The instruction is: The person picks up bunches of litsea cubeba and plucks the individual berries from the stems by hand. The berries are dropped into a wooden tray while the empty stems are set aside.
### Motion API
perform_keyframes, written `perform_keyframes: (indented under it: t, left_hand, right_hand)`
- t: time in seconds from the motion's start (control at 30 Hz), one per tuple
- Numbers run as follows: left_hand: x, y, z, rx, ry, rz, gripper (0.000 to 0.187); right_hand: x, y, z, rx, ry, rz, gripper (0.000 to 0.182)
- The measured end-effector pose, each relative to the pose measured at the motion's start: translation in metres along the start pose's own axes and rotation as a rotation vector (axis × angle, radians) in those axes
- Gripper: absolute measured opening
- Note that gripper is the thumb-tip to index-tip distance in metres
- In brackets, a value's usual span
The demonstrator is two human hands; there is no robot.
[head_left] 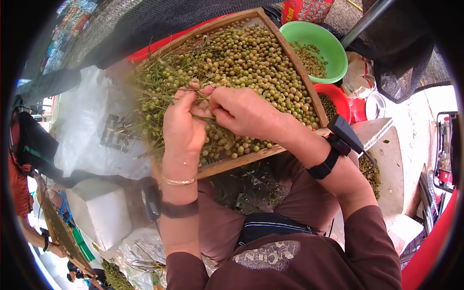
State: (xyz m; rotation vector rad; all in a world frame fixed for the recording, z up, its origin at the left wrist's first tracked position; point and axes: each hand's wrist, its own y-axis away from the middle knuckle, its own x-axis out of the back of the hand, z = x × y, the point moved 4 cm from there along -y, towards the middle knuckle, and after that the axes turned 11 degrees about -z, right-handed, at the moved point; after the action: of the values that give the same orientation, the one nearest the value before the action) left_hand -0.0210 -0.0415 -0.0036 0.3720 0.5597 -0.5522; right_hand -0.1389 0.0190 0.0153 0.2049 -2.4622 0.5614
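A wooden-framed tray (293,57) holds many small round green-yellow fruits (251,53), with thin green stems (162,72) heaped on its left side. Over the tray's near left part, my left hand (186,118) is closed around a bunch of thin stems that fan out to the left. Close beside it, touching or nearly so, my right hand (241,108) has its fingers curled at the stems' right end. What lies between the right fingertips is too small to make out, though a stem passes there.
Behind the tray at the right stand a green bowl (336,53) with small fruits and a red bowl (342,99). A white foam box (394,169) is at the right, another white box (99,208) at the lower left. Another person's arm (34,237) shows at the far left.
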Motion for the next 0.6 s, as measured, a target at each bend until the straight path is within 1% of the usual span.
perform_keyframes:
  t: [0.03,0.1,0.13,0.17,0.23,0.27,0.3,0.33,0.37,0.4,0.43,0.47,0.5,0.53,0.57,0.6]
  left_hand:
    - [0.0,0.002,0.001,-0.005,-0.018,0.028,0.014]
    - [-0.006,0.004,0.003,-0.015,0.007,0.018,0.013]
    - [-0.008,0.005,0.004,-0.026,0.032,0.01,0.012]
    - [-0.005,0.005,0.003,-0.027,0.034,0.011,0.012]
    - [0.003,0.001,0.004,-0.048,-0.105,0.096,0.011]
    - [0.001,-0.001,0.002,-0.038,-0.093,0.075,0.011]
    - [-0.001,0.0,0.001,-0.037,-0.016,0.107,0.01]
    - [-0.002,0.001,-0.002,-0.032,0.06,0.136,0.009]
    - [0.002,0.0,-0.003,-0.032,0.053,0.131,0.01]
    - [0.003,0.0,-0.004,-0.034,0.021,0.136,0.011]
    - [0.004,0.0,-0.004,-0.04,-0.013,0.14,0.011]
    - [0.004,-0.001,-0.004,-0.023,-0.009,0.113,0.011]
    - [0.008,-0.002,-0.004,-0.026,0.023,0.145,0.016]
    - [0.009,-0.003,-0.004,-0.031,0.054,0.179,0.02]
    - [0.007,-0.003,-0.004,-0.02,0.053,0.159,0.02]
    - [0.004,-0.002,-0.003,-0.015,0.089,0.182,0.029]
  right_hand:
    - [-0.001,-0.001,0.001,-0.001,0.0,0.0,0.012]
    - [0.005,-0.002,0.01,-0.131,-0.331,0.203,0.013]
    - [0.008,0.0,0.016,-0.291,-0.552,0.189,0.015]
    - [0.011,-0.001,0.012,-0.292,-0.552,0.187,0.015]
    - [0.013,-0.001,0.004,-0.28,-0.635,0.096,0.016]
    - [0.005,0.0,-0.002,-0.204,-0.648,0.049,0.019]
    - [0.007,0.002,-0.015,-0.124,-0.314,0.026,0.021]
    - [-0.002,0.002,-0.015,-0.09,-0.243,-0.002,0.02]
    - [-0.01,0.003,-0.015,-0.135,-0.174,-0.059,0.016]
    - [-0.017,0.005,-0.014,-0.122,-0.106,-0.054,0.013]
    - [-0.02,0.006,-0.01,-0.146,-0.087,-0.033,0.013]
    - [-0.023,0.005,-0.008,-0.119,-0.118,-0.035,0.013]
    - [-0.024,0.005,-0.009,-0.089,-0.15,-0.036,0.012]
    - [-0.023,0.006,-0.009,-0.102,-0.136,-0.018,0.012]
    - [-0.024,0.008,-0.01,-0.141,-0.18,-0.021,0.012]
    - [-0.026,0.009,-0.009,-0.18,-0.228,-0.024,0.013]
